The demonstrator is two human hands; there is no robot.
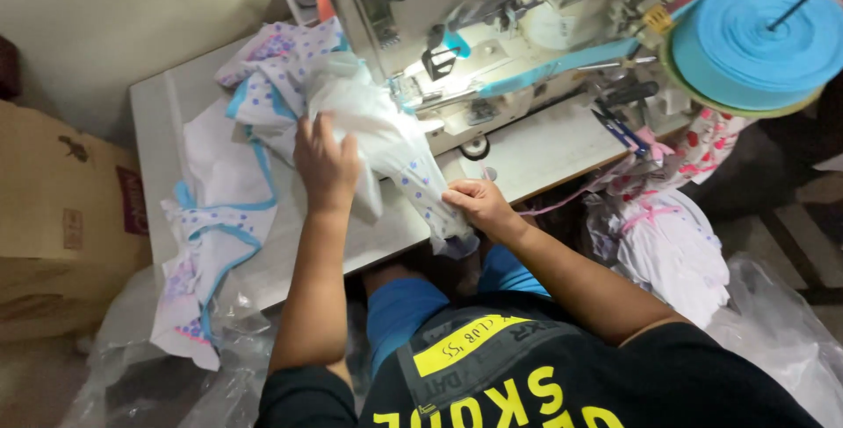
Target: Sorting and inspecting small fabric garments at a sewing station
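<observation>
While pressed flat, fingers spread, on bunched white cloth (378, 129), left hand (327, 165) grips nothing, only pins. Right hand (474, 204) pinched shut on the same cloth's dotted lower end, near the front edge of the surface (544, 151). Lies draped from under the sewing machine (492, 33) down toward the lap. Looks light, thin and limp: likely to fold, bunch and slide over itself, with no stiffness to push against. Probably best held by a hem or the blue-bound edge, pinched between thumb and fingers, with a flat palm to steady the bulk. Not fragile, though easy to skew under the foot. Farther left, more dotted pieces with blue trim (219, 217) piled and hanging off the surface. Off right, a roll of blue tape (755, 37) on a spindle, and scissors (619, 129) beside the machine.
</observation>
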